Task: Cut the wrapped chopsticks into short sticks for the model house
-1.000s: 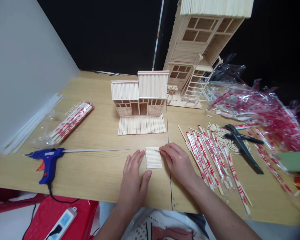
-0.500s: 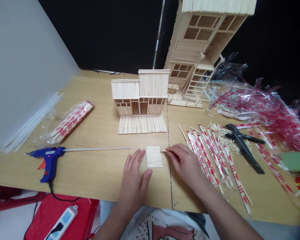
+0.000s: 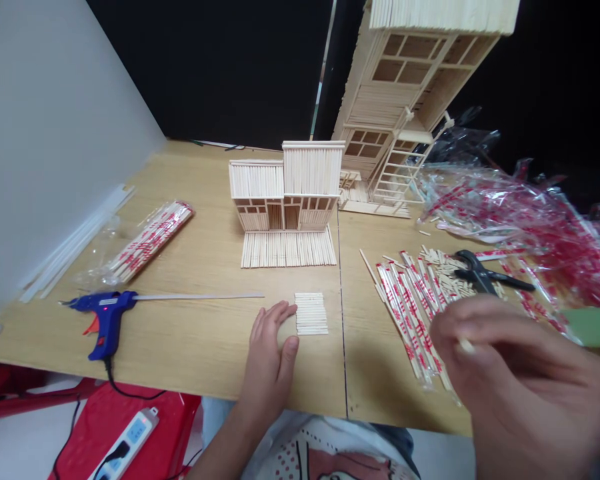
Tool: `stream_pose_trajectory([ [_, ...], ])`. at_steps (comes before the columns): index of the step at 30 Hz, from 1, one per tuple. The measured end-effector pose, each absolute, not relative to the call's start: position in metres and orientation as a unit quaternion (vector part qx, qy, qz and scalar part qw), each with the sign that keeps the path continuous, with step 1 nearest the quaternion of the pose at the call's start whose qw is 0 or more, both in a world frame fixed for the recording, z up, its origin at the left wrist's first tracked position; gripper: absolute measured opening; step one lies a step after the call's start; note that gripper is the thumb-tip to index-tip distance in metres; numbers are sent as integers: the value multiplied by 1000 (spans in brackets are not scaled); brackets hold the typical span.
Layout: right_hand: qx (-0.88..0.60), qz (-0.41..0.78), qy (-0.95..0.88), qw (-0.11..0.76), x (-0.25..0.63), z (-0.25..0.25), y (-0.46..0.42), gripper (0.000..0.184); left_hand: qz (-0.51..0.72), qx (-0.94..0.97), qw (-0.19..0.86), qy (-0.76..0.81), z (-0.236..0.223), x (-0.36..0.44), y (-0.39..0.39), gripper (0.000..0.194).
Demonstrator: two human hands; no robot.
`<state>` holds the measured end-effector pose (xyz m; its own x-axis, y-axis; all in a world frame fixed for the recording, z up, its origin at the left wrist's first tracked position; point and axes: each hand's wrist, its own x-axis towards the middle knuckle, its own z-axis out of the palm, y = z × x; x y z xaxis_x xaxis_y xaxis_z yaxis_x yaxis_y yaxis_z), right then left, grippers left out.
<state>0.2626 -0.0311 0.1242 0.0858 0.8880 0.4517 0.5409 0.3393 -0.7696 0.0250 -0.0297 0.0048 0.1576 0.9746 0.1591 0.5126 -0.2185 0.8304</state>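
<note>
Chopstick panel point(image 3: 311, 313): I have it lying flat on the bench point(image 3: 190, 353), its short pale sticks side by side, in front of the small stick house and right beside my left fingers;

Left hand point(image 3: 267, 360): released, resting palm down on the bench with the fingers loosely apart; its fingertips point(image 3: 286, 309) sit just beside the panel's left edge, and I cannot tell whether they touch it;

Right hand point(image 3: 520, 373): raised close to my camera and blurred, over the wrapped chopsticks; clenched in a pinch on a small stick piece point(image 3: 466, 345);

Small stick house point(image 3: 286, 193): upright on the bench behind the panel, with a flat stick deck point(image 3: 289, 248) at its front; a taller stick house point(image 3: 400, 107) stands behind it to the right;

Left of the panel: a blue glue gun point(image 3: 105, 317) lies on its side, with a long pale strip point(image 3: 200, 296) beside it; a bagged chopstick bundle point(image 3: 153, 240) lies beyond;

Right of the panel: wrapped chopsticks point(image 3: 405, 313) with red print, cut stick pieces point(image 3: 445, 267), black scissors point(image 3: 480, 280) and crumpled plastic wrappers point(image 3: 520, 220);
</note>
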Motion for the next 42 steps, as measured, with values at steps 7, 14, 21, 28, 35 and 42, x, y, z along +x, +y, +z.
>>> stream_pose_trajectory([
  [7, -582, 151, -736, 311, 256, 48, 1, 14, 370, 685, 312, 544, 1, 25, -30, 42],
  [14, -638, 108, -709, 280, 265, 14, 3, 15, 340, 713, 284, 543, 1, 25, -28, 45],
  [21, -548, 426, -568, 443, 225, 16, -9, 35, 321, 728, 267, 544, -1, 25, -26, 48],
  [28, -531, 465, -521, 480, 212, 4, -13, 38, 296, 743, 267, 537, -1, 25, -26, 50],
  [35, -521, 485, -484, 509, 211, 8, -12, 33, 299, 740, 267, 540, 0, 26, -25, 50],
  [42, -528, 489, -476, 506, 213, 7, -11, 32, 289, 744, 268, 540, 1, 25, -25, 51],
])
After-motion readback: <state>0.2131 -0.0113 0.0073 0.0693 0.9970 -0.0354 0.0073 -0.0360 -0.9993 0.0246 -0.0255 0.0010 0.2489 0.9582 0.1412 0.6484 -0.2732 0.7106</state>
